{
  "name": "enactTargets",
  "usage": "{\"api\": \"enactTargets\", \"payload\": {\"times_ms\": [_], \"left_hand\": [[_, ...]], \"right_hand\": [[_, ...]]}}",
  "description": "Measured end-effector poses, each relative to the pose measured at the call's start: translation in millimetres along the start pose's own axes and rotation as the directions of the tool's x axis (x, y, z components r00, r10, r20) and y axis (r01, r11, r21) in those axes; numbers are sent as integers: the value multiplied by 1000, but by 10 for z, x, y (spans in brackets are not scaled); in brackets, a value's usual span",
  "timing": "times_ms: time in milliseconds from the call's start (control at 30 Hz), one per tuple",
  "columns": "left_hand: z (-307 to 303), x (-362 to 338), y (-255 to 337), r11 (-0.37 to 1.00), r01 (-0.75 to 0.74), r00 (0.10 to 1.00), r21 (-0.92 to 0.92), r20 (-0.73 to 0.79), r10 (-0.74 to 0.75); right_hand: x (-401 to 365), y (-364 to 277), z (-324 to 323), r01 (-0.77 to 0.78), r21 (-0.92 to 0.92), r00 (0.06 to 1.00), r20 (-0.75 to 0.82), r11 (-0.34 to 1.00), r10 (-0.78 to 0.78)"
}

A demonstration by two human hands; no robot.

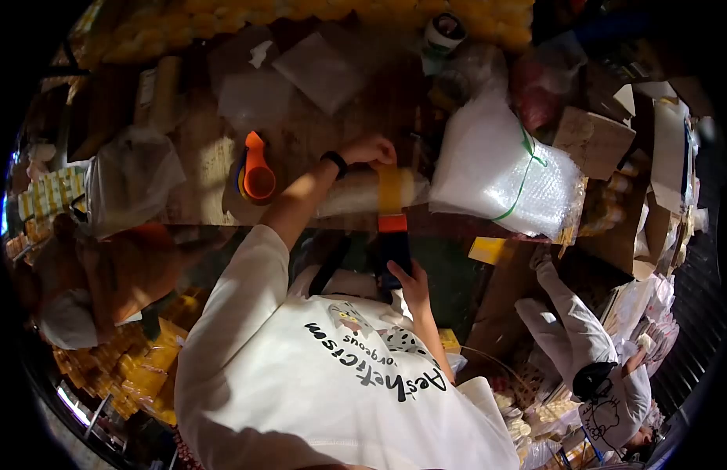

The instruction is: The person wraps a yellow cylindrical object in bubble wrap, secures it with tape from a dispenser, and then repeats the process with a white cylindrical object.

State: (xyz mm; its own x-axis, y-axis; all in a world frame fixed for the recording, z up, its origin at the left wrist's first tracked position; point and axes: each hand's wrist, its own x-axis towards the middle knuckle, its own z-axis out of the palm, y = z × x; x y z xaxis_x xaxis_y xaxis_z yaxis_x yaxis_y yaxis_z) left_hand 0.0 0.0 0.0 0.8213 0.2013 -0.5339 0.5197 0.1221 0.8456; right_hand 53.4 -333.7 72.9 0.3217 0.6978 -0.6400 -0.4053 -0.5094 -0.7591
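Note:
My left hand (pixel 371 149), with a black band at the wrist, is closed at the upper end of a yellow-brown tape strip (pixel 390 190). The strip runs down to a dispenser (pixel 394 249) with an orange front and a dark body. My right hand (pixel 412 283) grips the lower end of that dispenser. Behind the strip, a clear plastic-wrapped bundle (pixel 344 196) lies along the near table edge. Its contents cannot be made out.
On the brown table (pixel 203 168) lie an orange tape dispenser (pixel 258 176), clear plastic sheets (pixel 320 70) and a stack of bubble wrap (pixel 504 168) tied with green string. A tape roll (pixel 446 33) stands farther back. Other people sit at left (pixel 128 274) and lower right (pixel 583 337).

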Motion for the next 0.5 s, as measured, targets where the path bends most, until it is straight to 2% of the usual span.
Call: {"api": "enactTargets", "payload": {"times_ms": [67, 167, 200, 267, 300, 333, 400, 467, 500], "left_hand": [[88, -73, -68, 997, -6, 1000, -71, -14, 5], [118, -73, 4, 998, -60, 993, -17, -105, 58], [177, -90, 0, 994, -64, 989, 91, -128, 76], [225, -84, 19, 947, -77, 977, 313, -166, 134], [241, -101, -57, 891, -120, 935, 437, -253, 250], [253, -161, -159, 819, -143, 872, 556, -320, 370], [216, -278, -280, 733, -114, 809, 671, -365, 460], [157, -515, -66, 731, -46, 844, 681, -366, 393], [233, -671, 47, 668, -57, 851, 742, -313, 421]], "right_hand": [[-73, 34, 13, 117, -114, 993, -19, 987, -120], [147, 195, -92, -166, 9, 986, -5, 986, 166], [170, 240, -71, -120, 28, 993, -7, 992, 121], [355, 406, -81, -115, -126, 992, -64, 985, 107], [406, 459, -72, -114, -200, 991, -90, 973, 98], [406, 450, -28, -118, -166, 990, -99, 979, 102], [423, 409, 47, -118, -103, 988, -117, 988, 106], [504, 357, 42, -46, -89, 996, -76, 995, 39], [483, 361, 45, -22, -77, 998, -63, 997, 18]]}}
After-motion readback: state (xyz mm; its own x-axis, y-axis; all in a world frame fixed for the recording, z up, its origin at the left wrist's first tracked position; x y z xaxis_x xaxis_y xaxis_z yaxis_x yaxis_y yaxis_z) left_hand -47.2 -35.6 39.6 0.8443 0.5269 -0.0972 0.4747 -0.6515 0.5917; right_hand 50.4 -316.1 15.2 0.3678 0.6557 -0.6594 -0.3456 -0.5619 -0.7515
